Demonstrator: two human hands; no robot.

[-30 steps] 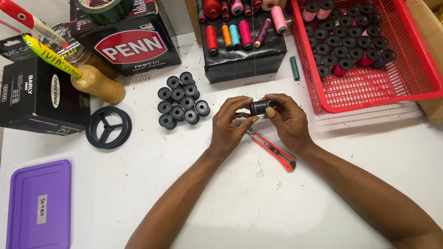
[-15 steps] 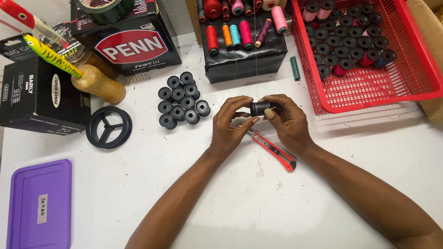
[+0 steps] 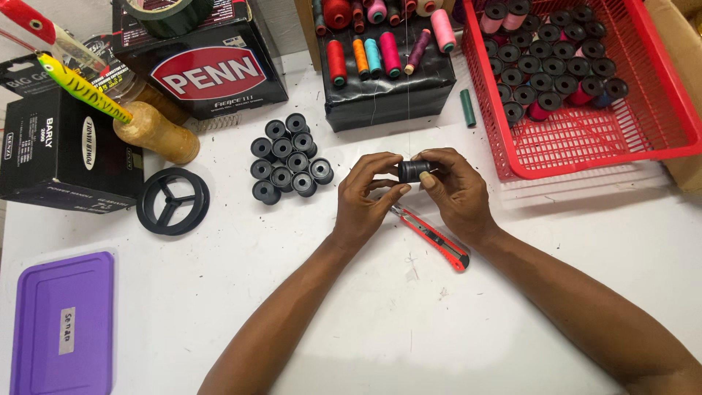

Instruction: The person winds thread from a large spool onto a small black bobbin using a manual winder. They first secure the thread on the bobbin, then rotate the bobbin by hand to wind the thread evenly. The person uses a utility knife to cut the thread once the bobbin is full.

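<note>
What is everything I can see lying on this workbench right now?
small spool: one, black, held between both hands
loose spools: about a dozen, black, clustered left of the hands
utility knife: one, red, under the hands
basket: one, red, upper right, holding many spools
thread cones: several, mixed colours, on a black box
reel boxes: two, black, upper left
large spool: one, black, left
lid: one, purple, lower left
fishing lure: one, yellow-green, upper left
left hand: grip on spool
right hand: grip on spool

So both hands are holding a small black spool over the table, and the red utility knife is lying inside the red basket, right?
Not quite. Both hands, left hand and right hand, do hold the small black spool, but the head view shows the red utility knife lying on the white table under the hands, outside the red basket.
</note>
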